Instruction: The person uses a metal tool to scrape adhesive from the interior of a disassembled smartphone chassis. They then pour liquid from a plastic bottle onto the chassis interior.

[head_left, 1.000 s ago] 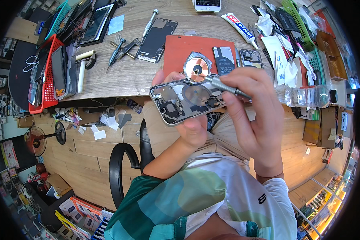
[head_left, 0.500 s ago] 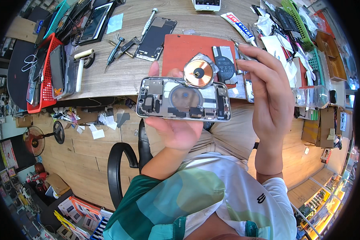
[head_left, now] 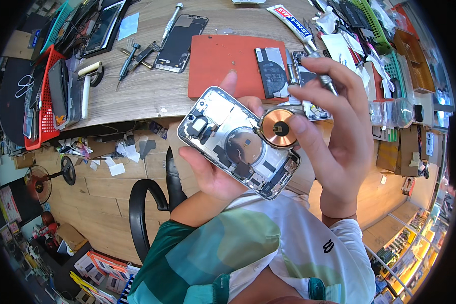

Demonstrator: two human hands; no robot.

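My left hand [head_left: 220,175] grips an opened phone housing [head_left: 213,114] tilted over the table's near edge, fingers behind it and thumb along its lower-left side. Inside show a camera module, dark flex parts and a round clear window. A copper charging coil [head_left: 272,133] with a dark centre overhangs the housing's upper-right edge. Over it is my right hand [head_left: 339,147], fingers curved and apart; its thumb tip overlaps the coil's right rim. Whether the thumb presses on it I cannot tell. A metal tool [head_left: 328,81] shows between the right fingers; no grip on it is visible.
Behind the housing lies an orange-red mat [head_left: 223,61] with a phone battery [head_left: 272,71]. A detached screen [head_left: 181,43], screwdrivers [head_left: 128,67] and a glue tube [head_left: 292,24] are on the table. A red basket [head_left: 48,101] stands left; green baskets and papers crowd the right.
The housing has turned clockwise and come slightly nearer me. Its coil has swung from the top edge toward the right, and my right thumb has reached its rim.
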